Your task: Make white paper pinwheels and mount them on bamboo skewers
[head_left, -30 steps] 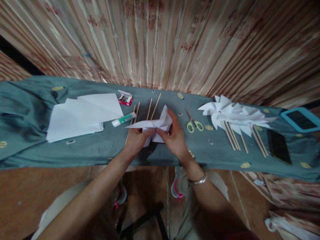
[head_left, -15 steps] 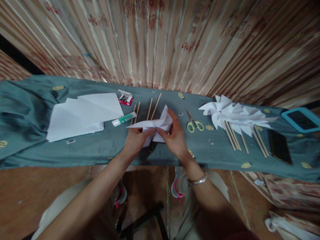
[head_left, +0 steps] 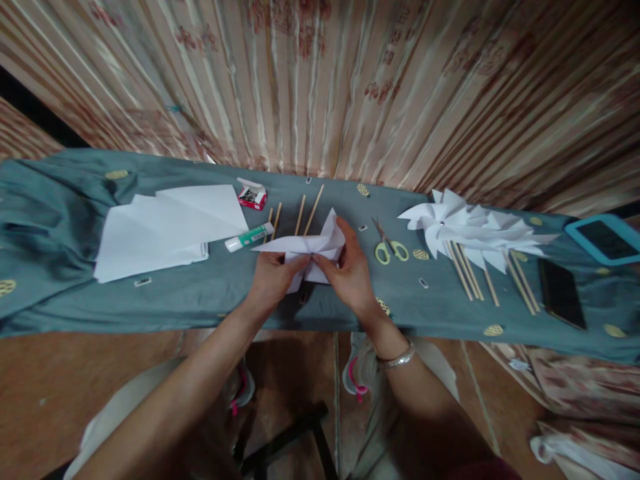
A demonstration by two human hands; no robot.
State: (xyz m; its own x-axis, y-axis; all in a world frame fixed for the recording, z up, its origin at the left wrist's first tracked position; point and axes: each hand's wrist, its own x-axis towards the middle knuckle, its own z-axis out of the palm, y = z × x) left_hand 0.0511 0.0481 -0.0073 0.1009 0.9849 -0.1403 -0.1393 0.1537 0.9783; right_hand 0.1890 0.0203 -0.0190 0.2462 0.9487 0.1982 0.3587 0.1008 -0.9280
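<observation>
A white paper pinwheel (head_left: 320, 247) with bent blades is held between both hands above the cloth. My left hand (head_left: 273, 277) is closed on its left side, the thumb pressing near the centre. My right hand (head_left: 351, 270) grips the right side, its thumb meeting the other at the middle and its fingers behind an upright blade. Several wooden sticks (head_left: 311, 212) lie just beyond the pinwheel, their near ends hidden by it. A glue stick (head_left: 249, 237) lies left of the paper, and scissors (head_left: 387, 245) with yellow-green handles rest to the right.
A stack of white paper (head_left: 165, 230) lies on the left of the green-cloth table (head_left: 200, 300). Behind the glue stands a small open red box (head_left: 253, 197). Finished pinwheels on sticks (head_left: 465, 227), a black phone (head_left: 561, 293) and a blue-framed device (head_left: 605, 239) are at right.
Hardly anything differs: both hands keep their hold on the paper pinwheel, and the whole view has shifted very slightly.
</observation>
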